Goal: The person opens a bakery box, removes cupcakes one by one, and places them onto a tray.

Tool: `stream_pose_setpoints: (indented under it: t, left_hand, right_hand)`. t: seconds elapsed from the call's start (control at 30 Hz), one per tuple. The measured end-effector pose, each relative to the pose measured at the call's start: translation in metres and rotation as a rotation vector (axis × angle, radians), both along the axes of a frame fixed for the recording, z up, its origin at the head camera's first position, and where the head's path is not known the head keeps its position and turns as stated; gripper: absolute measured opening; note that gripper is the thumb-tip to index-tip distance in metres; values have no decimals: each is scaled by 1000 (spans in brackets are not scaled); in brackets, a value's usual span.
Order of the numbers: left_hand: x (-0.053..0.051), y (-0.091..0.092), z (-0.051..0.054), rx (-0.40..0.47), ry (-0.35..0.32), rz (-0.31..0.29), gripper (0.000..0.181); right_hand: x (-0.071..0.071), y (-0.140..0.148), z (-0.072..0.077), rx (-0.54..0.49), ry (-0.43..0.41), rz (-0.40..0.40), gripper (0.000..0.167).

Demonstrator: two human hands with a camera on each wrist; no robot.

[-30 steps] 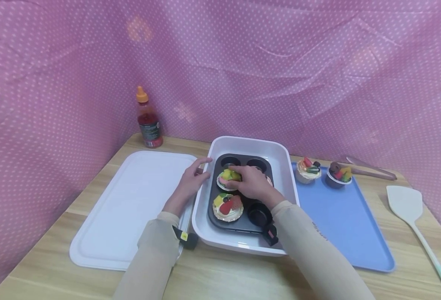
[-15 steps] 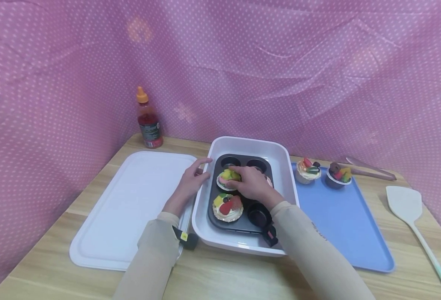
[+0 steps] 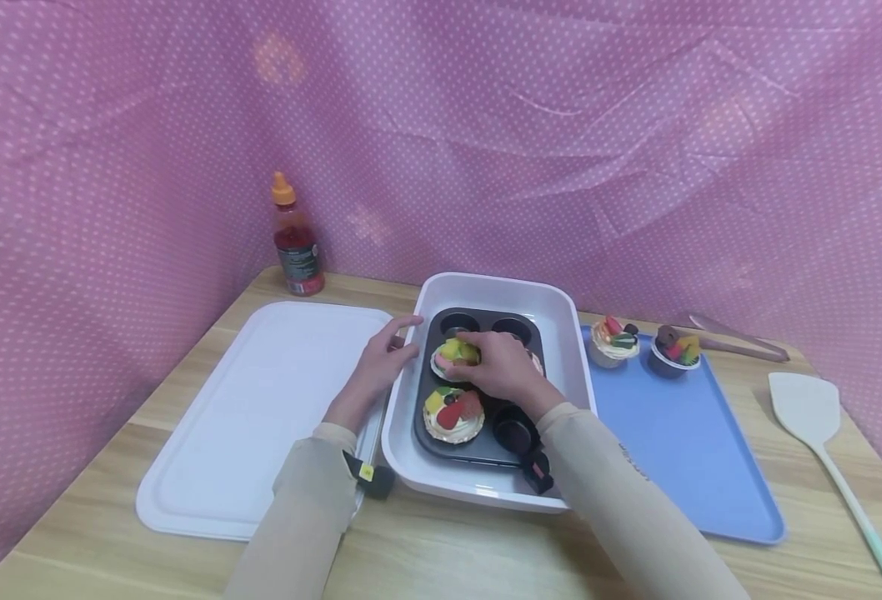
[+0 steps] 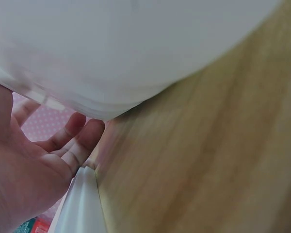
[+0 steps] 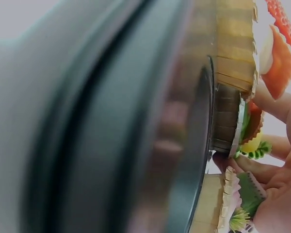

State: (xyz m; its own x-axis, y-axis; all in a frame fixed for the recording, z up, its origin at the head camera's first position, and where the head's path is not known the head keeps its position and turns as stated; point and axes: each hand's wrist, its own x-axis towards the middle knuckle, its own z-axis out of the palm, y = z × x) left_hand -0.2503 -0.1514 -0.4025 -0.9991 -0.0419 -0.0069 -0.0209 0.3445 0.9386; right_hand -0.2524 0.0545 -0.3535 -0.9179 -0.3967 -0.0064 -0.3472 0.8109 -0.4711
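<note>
In the head view a dark muffin tin [image 3: 459, 453] lies inside a deep white tray [image 3: 441, 495]. My right hand [image 3: 504, 365] reaches over the tin and pinches a cupcake with yellow-green and pink toppings [image 3: 456, 354], seated in the middle left cup. Nearer me sits a strawberry-topped cupcake [image 3: 453, 415]; a pinkish one is partly hidden behind my right hand. My left hand [image 3: 378, 363] touches the tray's left rim with spread, slightly bent fingers. In the left wrist view those fingertips meet the outer wall of the white tray [image 4: 106, 58].
A white flat tray [image 3: 261, 417] lies at the left, a sauce bottle [image 3: 298, 250] behind it. On the right, a blue tray [image 3: 681, 450] bears two cupcakes [image 3: 613, 342] at its back edge. Tongs [image 3: 741, 337] and a white spatula [image 3: 804, 406] lie beyond it.
Both hands hold the same places on the tray and the cupcake. The whole head view has shifted very slightly.
</note>
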Motion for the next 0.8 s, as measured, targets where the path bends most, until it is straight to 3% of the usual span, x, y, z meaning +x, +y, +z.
stream_pose_setpoints:
  t: [0.43, 0.8]
  left_hand:
    - [0, 0, 2, -24, -8, 4, 53]
    - [-1, -1, 0, -32, 44, -15, 52]
  right_hand:
    - [0, -2, -3, -1, 47, -13, 69]
    - [1, -4, -4, -10, 42, -29, 68]
